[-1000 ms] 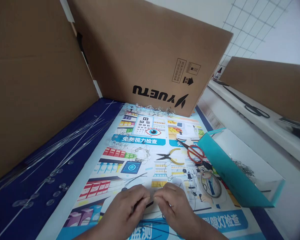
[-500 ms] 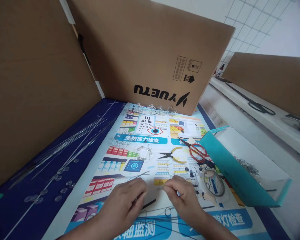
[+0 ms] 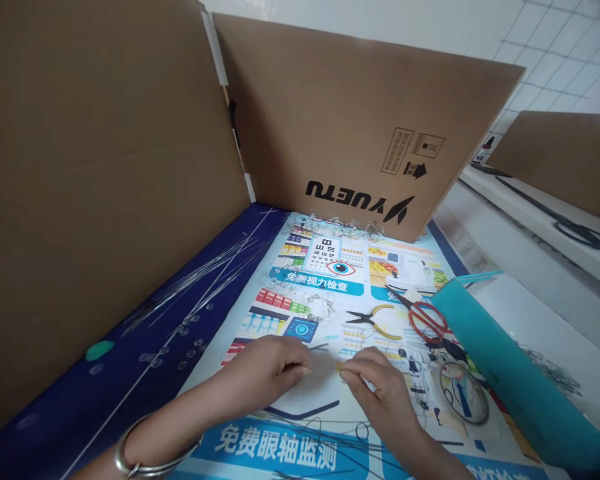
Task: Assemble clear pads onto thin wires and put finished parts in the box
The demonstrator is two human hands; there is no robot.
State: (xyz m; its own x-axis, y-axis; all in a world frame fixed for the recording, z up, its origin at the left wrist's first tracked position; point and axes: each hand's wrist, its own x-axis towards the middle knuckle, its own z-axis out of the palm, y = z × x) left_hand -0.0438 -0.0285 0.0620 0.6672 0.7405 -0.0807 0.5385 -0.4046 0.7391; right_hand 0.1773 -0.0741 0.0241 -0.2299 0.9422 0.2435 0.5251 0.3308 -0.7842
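We hold our left hand [image 3: 277, 363] and right hand [image 3: 384, 390] apart above the printed sheet [image 3: 300, 330], fingertips pressed together on both; we cannot tell whether they pinch anything

Diffuse light leaves the left cardboard panel [image 3: 105, 167] dim, the wall [image 3: 410, 23] brighter, fine detail softly blurred.

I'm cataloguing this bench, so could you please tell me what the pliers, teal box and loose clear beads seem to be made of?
Pliers: probably steel, from the dark jaws; smooth yellow handles, likely plastic-covered.
Teal box: perhaps matte cardboard, given its flat walls and white inside, though possibly plastic.
Loose clear beads: see-through and shiny; glass or plastic, I can't tell.
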